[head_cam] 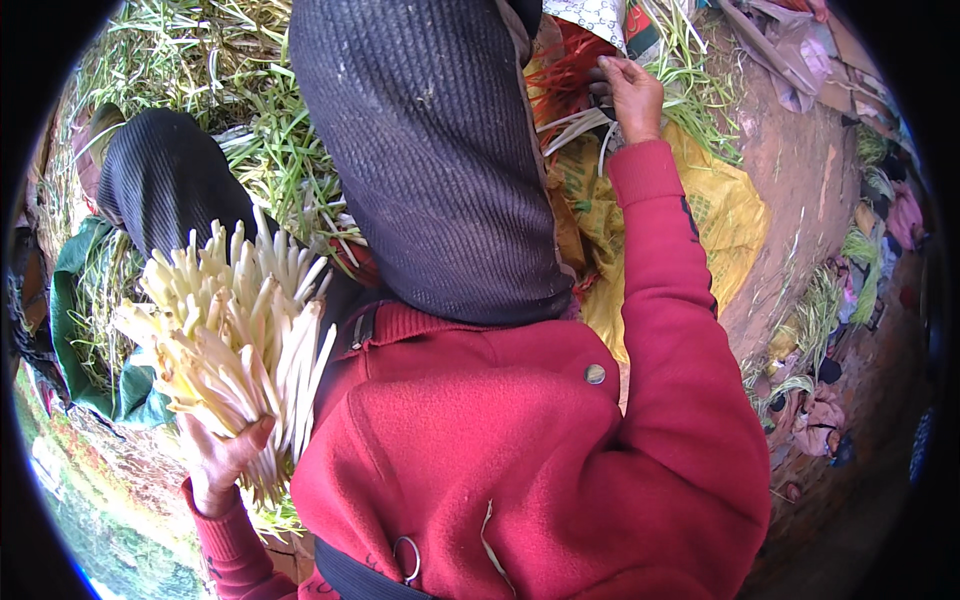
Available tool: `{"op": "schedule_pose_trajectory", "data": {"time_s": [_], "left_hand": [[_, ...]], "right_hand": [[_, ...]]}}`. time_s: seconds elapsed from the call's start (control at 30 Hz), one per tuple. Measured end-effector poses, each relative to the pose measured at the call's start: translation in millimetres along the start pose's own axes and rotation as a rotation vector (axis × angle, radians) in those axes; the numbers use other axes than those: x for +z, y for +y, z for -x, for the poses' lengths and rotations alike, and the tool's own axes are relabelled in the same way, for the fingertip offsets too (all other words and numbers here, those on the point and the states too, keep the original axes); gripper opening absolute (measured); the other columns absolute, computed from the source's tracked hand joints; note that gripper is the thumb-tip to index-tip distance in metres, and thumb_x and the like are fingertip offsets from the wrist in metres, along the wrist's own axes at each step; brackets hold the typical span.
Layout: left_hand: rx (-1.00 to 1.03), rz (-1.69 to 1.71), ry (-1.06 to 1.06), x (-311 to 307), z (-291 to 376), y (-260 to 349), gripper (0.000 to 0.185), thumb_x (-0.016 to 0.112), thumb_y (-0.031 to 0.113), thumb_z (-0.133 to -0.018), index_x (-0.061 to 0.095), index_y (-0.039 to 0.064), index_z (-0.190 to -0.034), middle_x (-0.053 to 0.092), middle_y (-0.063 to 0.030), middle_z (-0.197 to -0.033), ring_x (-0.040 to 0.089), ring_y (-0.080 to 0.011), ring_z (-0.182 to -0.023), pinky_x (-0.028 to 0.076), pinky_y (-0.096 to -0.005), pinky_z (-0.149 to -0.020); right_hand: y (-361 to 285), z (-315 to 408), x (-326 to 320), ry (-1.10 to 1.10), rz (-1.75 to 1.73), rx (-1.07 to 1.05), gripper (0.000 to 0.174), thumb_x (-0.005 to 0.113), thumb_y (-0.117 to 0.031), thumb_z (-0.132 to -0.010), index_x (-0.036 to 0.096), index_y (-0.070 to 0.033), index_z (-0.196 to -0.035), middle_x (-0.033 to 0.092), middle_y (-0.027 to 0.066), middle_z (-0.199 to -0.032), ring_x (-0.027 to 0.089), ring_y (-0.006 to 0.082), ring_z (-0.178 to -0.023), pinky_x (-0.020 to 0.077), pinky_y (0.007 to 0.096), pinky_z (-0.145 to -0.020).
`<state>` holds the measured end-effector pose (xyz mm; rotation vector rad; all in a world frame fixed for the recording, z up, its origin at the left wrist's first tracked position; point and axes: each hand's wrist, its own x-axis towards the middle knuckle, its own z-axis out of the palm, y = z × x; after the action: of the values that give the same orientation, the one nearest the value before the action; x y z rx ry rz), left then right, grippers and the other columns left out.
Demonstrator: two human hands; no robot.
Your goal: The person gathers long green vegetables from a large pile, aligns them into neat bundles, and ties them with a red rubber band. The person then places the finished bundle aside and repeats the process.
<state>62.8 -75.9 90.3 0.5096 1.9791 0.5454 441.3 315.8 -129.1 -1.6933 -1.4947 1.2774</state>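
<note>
My left hand (pixel 223 454) grips a thick bundle of pale, whitish stalks (pixel 225 322) at the lower left, with the cut or root ends fanned upward. Green leaf shows beneath the bundle. At the upper right my right hand (pixel 631 94) reaches past my knee, its thumb and forefinger close together beside a bunch of thin red plastic strips (pixel 574 64). Whether a strip is caught between those fingers cannot be made out. A few white stalks (pixel 576 126) lie just below that hand, over a yellow woven plastic sack (pixel 720 214).
Loose green leaves and stalks (pixel 277 150) cover the ground beyond my knees. A green fabric sack (pixel 67 322) lies at the left. On the right are bare earth (pixel 795 187), a greyish plastic bag (pixel 780 45) and scattered leaves with cloths (pixel 817 420).
</note>
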Motion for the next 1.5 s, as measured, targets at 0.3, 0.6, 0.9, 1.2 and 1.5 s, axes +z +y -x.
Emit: {"op": "schedule_pose_trajectory", "data": {"time_s": [0.3,0.6,0.9,1.2,1.5], "left_hand": [[0.031,-0.002,0.006,1.5,0.7,-0.8,0.085,0.083,0.031,-0.06,0.041,0.002,-0.128,0.054,-0.0079,-0.111,0.052,-0.019,-0.096,0.044,-0.0327,-0.086],[0.011,-0.001,-0.014,4.4,2.5,7.4,0.084,0.082,0.029,-0.06,0.041,0.001,-0.127,0.054,-0.0082,-0.111,0.052,-0.019,-0.096,0.043,-0.0328,-0.087],[-0.039,-0.014,-0.021,3.1,2.7,9.8,0.082,0.082,0.027,-0.06,0.042,0.001,-0.126,0.054,-0.0084,-0.111,0.052,-0.0187,-0.097,0.044,-0.0333,-0.087],[-0.008,0.046,0.005,5.2,4.3,3.2,0.079,0.081,0.025,-0.059,0.045,0.002,-0.124,0.055,-0.0075,-0.108,0.053,-0.0184,-0.094,0.044,-0.0334,-0.085],[0.119,0.022,-0.088,5.4,3.2,0.8,0.092,0.082,0.024,-0.061,0.03,-0.002,-0.132,0.039,-0.0147,-0.134,0.043,-0.025,-0.119,0.034,-0.0368,-0.101]], "right_hand": [[15.5,-20.7,25.3,0.017,0.478,-0.51,0.027,0.057,-0.014,-0.088,0.059,0.003,-0.108,0.067,0.0142,-0.088,0.065,0.0241,-0.072,0.05,0.0321,-0.065],[15.9,-73.4,54.7,0.162,0.708,-0.506,0.023,0.051,-0.02,-0.085,0.063,-0.009,-0.101,0.063,0.0221,-0.087,0.06,0.042,-0.083,0.0466,0.047,-0.076],[23.8,-105.2,60.2,0.13,0.612,-0.518,0.037,0.061,-0.035,-0.079,0.062,-0.003,-0.097,0.064,0.0207,-0.089,0.06,0.0402,-0.083,0.0463,0.0433,-0.076],[10.2,-59.3,65.1,0.067,0.674,-0.512,0.025,0.058,-0.023,-0.08,0.062,-0.005,-0.097,0.062,0.0169,-0.085,0.058,0.0387,-0.083,0.0457,0.0432,-0.073],[-98.8,80.4,27.8,0.184,-0.126,-0.475,0.012,0.06,-0.002,-0.087,0.066,0.001,-0.096,0.067,0.0076,-0.094,0.062,0.0133,-0.086,0.047,0.0282,-0.084]]}}
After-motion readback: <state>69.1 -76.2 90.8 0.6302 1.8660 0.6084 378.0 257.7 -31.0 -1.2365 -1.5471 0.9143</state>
